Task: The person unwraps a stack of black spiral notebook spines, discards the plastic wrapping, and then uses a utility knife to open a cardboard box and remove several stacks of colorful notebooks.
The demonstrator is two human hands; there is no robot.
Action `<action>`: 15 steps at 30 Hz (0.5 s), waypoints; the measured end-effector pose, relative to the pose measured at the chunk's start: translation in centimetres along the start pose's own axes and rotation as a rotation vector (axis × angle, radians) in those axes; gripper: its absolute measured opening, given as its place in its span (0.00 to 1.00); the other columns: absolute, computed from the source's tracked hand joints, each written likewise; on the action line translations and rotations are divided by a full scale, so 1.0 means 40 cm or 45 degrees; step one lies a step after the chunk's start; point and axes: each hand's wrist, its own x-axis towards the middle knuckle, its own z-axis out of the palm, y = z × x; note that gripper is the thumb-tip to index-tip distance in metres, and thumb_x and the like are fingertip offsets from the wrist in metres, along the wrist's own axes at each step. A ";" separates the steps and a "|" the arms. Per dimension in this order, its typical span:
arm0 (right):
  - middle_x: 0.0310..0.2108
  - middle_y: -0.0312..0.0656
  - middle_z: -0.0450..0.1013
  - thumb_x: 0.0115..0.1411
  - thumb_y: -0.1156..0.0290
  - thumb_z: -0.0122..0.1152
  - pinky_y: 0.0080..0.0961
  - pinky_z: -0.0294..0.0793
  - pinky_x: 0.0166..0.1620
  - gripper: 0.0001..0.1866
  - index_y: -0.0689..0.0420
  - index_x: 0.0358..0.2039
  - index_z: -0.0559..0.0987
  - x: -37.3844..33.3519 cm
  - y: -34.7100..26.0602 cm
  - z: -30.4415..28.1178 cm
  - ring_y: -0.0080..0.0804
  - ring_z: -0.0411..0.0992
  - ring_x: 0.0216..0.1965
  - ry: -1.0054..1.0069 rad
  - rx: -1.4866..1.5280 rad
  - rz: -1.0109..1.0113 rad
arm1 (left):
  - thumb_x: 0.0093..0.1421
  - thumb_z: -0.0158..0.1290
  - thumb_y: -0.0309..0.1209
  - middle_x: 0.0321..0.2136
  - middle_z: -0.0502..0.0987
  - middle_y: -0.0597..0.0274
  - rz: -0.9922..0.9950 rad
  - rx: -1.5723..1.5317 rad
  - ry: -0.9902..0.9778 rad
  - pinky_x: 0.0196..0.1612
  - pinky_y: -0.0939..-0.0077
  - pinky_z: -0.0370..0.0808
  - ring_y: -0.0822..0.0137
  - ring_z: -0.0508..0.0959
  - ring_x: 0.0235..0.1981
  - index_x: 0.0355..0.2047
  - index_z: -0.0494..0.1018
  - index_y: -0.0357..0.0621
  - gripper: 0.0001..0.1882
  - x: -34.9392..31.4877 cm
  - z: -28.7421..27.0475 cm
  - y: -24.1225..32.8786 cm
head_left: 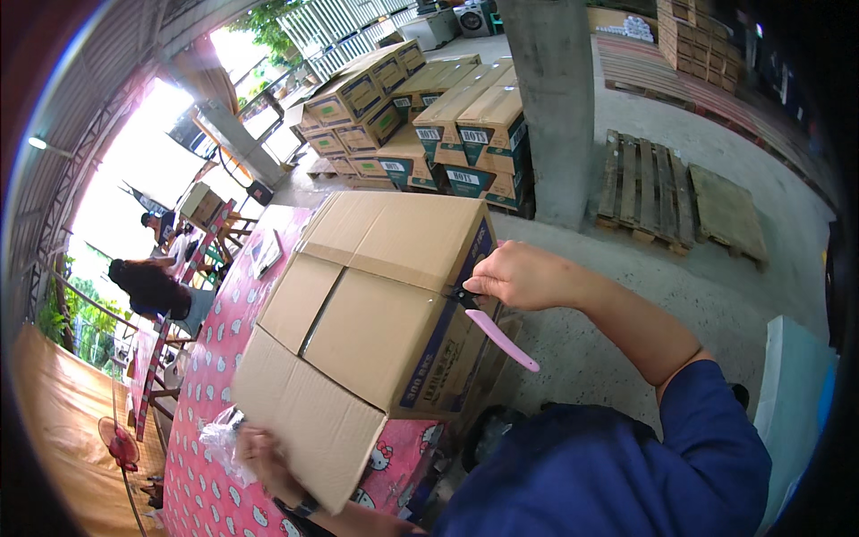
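The big cardboard box (376,304) is plain tan-brown, with a dark blue band of print running down its side edge, and the knife (501,338) at that edge has a pale pink handle with a black part at the front. Under the box, the tabletop (201,358) wears a deep pink cloth dotted all over with small white cartoon-cat figures. The person's sleeve (626,465) is dark blue, and the stacked cartons (447,125) behind are tan with green-and-blue panels and white labels.

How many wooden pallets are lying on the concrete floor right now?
2. One slatted pallet lies right of the concrete pillar; a boarded-over pallet lies beside it, further right. More may be hidden under the stacked cartons.
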 end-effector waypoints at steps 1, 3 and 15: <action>0.24 0.46 0.73 0.59 0.57 0.46 0.37 0.67 0.38 0.18 0.54 0.23 0.78 0.005 -0.002 0.006 0.44 0.71 0.31 0.023 -0.014 -0.016 | 0.51 0.48 0.28 0.19 0.59 0.72 -0.005 0.214 -0.073 0.21 0.86 0.55 0.81 0.58 0.19 0.20 0.63 0.43 0.07 -0.040 0.017 -0.031; 0.22 0.48 0.72 0.59 0.59 0.47 0.35 0.67 0.35 0.17 0.58 0.24 0.77 0.013 0.005 0.010 0.44 0.71 0.29 0.030 0.014 -0.073 | 0.50 0.51 0.26 0.21 0.58 0.72 -0.317 0.235 -0.230 0.24 0.87 0.56 0.79 0.58 0.20 0.22 0.63 0.42 0.07 -0.098 0.075 -0.041; 0.21 0.44 0.70 0.59 0.61 0.48 0.30 0.67 0.30 0.16 0.62 0.28 0.75 -0.026 0.024 -0.061 0.34 0.69 0.24 -0.281 0.111 -0.126 | 0.47 0.58 0.36 0.31 0.71 0.55 0.635 1.332 -0.795 0.34 0.70 0.71 0.59 0.73 0.33 0.30 0.70 0.41 0.15 0.235 0.251 0.183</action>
